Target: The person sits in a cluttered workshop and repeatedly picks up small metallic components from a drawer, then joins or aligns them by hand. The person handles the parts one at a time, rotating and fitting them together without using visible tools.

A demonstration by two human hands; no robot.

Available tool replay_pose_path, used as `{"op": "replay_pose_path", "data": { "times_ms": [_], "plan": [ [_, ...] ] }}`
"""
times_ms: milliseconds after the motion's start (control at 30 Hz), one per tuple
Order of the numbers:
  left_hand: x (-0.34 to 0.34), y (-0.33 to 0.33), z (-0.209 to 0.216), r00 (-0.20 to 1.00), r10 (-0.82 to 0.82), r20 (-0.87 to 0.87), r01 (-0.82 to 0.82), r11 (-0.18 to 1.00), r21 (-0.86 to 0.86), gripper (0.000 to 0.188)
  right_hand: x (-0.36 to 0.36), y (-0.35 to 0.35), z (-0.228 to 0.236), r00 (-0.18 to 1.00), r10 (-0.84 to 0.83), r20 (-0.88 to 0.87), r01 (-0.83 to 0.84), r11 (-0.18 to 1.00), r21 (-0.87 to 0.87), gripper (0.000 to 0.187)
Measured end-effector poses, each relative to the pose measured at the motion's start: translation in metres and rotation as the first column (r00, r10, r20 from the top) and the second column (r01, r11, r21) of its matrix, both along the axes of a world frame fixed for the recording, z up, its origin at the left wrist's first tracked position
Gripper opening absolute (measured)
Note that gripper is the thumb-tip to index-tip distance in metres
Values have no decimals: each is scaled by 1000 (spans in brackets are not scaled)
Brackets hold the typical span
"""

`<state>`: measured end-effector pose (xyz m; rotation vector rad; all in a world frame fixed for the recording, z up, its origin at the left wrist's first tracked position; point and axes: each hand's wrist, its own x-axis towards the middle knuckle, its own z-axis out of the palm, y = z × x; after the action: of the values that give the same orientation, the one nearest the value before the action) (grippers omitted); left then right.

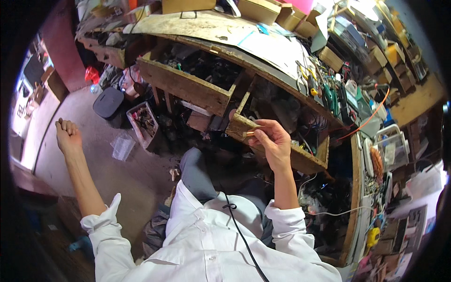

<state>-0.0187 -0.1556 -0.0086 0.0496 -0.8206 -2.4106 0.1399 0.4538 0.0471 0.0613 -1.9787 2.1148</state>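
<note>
Brass-coloured, small and hard to make out, the part (249, 133) sat pinched between the thumb and fingertips of my right hand (272, 143), raised just in front of the open wooden drawer (300, 160) at two o'clock from my lap. I judged I was inspecting it; the next move called for a steady pinch and a closer look. My left hand (68, 135) hung out at nine o'clock over the floor, fingers loosely curled, holding nothing. Brown cardboard boxes (263, 9) lined the bench's far edge at twelve o'clock, and a clear plastic tub (393, 146) stood at three o'clock.
</note>
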Motion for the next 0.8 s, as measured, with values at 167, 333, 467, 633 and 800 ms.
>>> {"op": "replay_pose_path", "data": {
  "times_ms": [167,333,467,633,800],
  "plan": [
    [33,183,65,901,-375,217,433,759,-486,25,9,-47,15,993,117,-20,-114,988,101,23],
    [96,305,56,421,-801,427,887,263,-380,39,8,-83,26,982,181,-54,-167,966,199,25],
    [117,320,51,147,-853,501,985,79,-156,46,7,-81,29,987,135,-90,-108,961,253,24],
    [126,300,40,297,-877,379,955,278,-106,36,8,-52,36,996,77,-51,-66,978,197,23],
    [108,214,31,429,-900,-74,849,374,373,34,4,-29,36,997,-13,-74,29,976,214,22]
  ]
}}
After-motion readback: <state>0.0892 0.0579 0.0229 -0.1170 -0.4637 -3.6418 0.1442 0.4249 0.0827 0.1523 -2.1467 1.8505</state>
